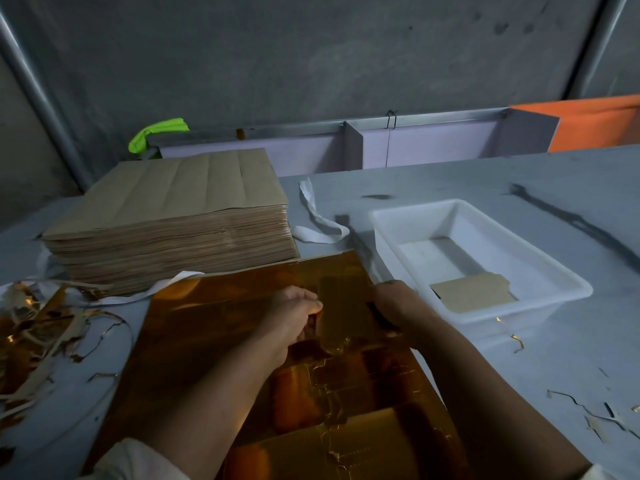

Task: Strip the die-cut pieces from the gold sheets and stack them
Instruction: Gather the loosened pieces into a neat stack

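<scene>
Centrally, a shiny gold die-cut card sheet point(207, 323) lies on the grey table point(450, 174). Both the left hand point(294, 313) and right hand point(394, 303) pinch opposite edges of its rectangular gold piece point(341, 306), which looks thin, light and probably easy to tear.

- A print-finishing or packaging workshop, I'd say: bare concrete wall point(311, 46), a metal pipe point(38, 98) running down it.
- Scuffed grey worktop point(450, 174) carrying a tall stack of brown card sheets point(173, 216) beside a die-cut gold sheet point(214, 323).
- Torn offcut strips point(34, 334) heaped at the left edge; a white plastic tub point(502, 247) holds one cut piece point(474, 292).
</scene>
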Available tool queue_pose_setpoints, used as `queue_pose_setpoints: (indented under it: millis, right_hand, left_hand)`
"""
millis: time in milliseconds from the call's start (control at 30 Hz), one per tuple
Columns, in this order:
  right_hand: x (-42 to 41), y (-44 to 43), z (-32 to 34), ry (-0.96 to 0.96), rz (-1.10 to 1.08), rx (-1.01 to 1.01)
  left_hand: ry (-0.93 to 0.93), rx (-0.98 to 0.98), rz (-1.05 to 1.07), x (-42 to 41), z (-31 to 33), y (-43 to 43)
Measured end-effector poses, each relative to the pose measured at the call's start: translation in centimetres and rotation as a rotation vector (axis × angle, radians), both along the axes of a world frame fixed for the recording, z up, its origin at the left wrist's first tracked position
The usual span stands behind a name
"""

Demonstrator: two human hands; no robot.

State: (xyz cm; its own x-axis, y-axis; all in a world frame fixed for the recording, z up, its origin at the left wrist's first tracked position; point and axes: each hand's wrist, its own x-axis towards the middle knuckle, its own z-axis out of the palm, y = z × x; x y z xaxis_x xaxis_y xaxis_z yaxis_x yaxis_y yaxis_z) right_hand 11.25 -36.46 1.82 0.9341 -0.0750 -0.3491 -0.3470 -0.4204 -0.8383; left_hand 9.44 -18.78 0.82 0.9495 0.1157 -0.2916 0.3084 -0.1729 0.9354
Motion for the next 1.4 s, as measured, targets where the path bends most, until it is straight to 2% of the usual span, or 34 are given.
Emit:
queue_pose_setpoints:
  millis: [167,333,600,800,1167,1400]
  right_hand:
    - [-0.2,-0.7,-0.2,0.011,0.233,-0.373]
    - [-1.2,-0.8,0.0,0.014,0.409,-0.545]
    - [-0.3,-0.6,-1.6,0.023,0.417,-0.757]
    - [0.1,-0.7,-2.3,0.010,0.428,-0.804]
    - [0.2,-0.8,-2.4,-0.010,0.417,-0.758]
    - [0.4,-0.9,-2.8,-0.024,0.439,-0.788]
  left_hand:
    - [-0.102,0.193,0.042,0.2,-0.6,0.7]
    - [-0.159,0.424,0.125,0.8,-1.3,2.2]
    - [-0.178,0.788,0.106,0.9,-2.8,3.9]
    - [-0.169,0.858,0.033,0.3,-3.8,4.4]
    - [-0.121,1.076,-0.112,1.1,-4.4,3.9]
    - [-0.173,0.985,-0.108,1.6,-4.8,3.1]
